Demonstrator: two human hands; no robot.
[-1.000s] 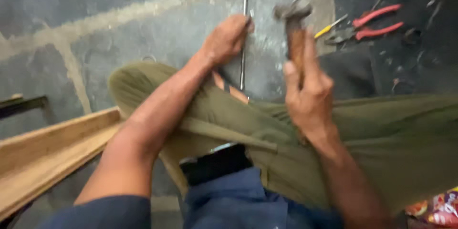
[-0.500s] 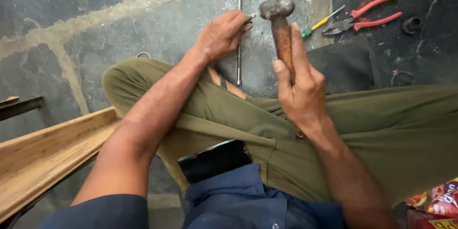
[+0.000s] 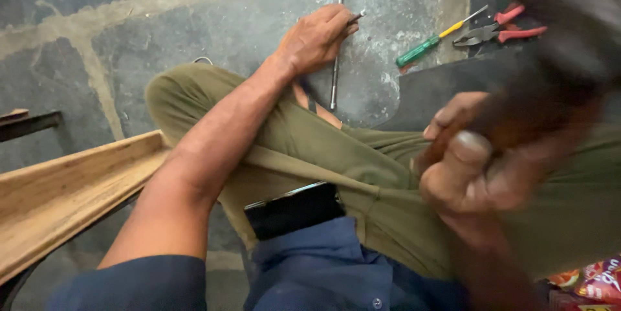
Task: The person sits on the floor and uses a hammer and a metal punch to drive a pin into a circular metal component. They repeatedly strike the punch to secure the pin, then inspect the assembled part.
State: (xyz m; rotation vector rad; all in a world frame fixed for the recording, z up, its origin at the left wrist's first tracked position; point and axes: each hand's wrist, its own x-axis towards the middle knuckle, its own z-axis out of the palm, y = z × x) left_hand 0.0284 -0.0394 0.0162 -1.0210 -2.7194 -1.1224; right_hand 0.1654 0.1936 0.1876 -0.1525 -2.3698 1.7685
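Between left grip (image 3: 315,38) fingertips, perhaps nail (image 3: 356,17).

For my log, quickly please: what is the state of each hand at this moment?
Left hand: closed, pinching a small nail-like piece against the floor.
Right hand: closed around a blurred wooden hammer handle.

A small metal pin (image 3: 356,18) is pinched in the left hand (image 3: 317,38) against a thin steel rod (image 3: 336,39) lying on the stone floor (image 3: 194,20). A blurred hammer (image 3: 550,71) is gripped in the right hand (image 3: 472,168), raised near the camera. A green screwdriver (image 3: 430,40) and red pliers (image 3: 498,29) are seen beyond.
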